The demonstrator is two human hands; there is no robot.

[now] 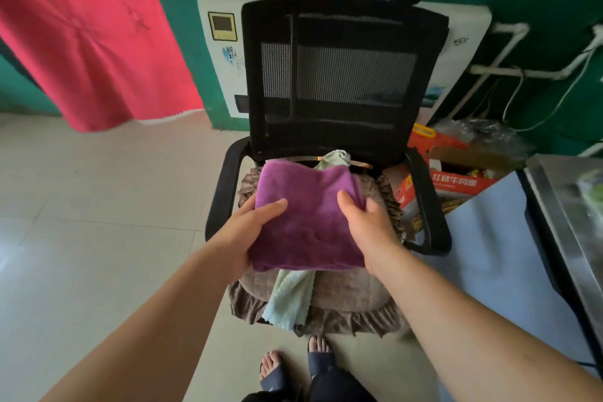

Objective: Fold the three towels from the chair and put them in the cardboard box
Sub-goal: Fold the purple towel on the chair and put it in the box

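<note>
Purple towel (310,222), folded into a thick pad, is held over the seat cushion (346,290) of the black mesh office chair (339,75), about the centre of the view. Left hand (251,232) grips its left edge, thumb on top and fingers curled out of sight underneath. Right hand (368,225) grips the right edge in the same manner, thumb on the upper face. Both hands are therefore grasping the towel, one at 9 o'clock of it and one at 3 o'clock.

A pale green towel (290,297) lies beneath on the cushion, its near end hanging over the front edge toward 6 o'clock and its far end showing at 12 o'clock behind the purple one. A third towel cannot be made out.

The cardboard box (453,179), red-printed with its flaps open, stands on the floor at roughly 2 o'clock from the towel, beyond the chair's right armrest (427,202). It appears already to hold some items; its free space cannot be judged.

Judgement: folding of the purple towel looks complete, and the transfer is the step in hand. The towel's long axis runs near to far, 6 to 12 o'clock. The right hand is nearer the box, so the carry would lead rightward over the armrest, which is the likely snag.
</note>
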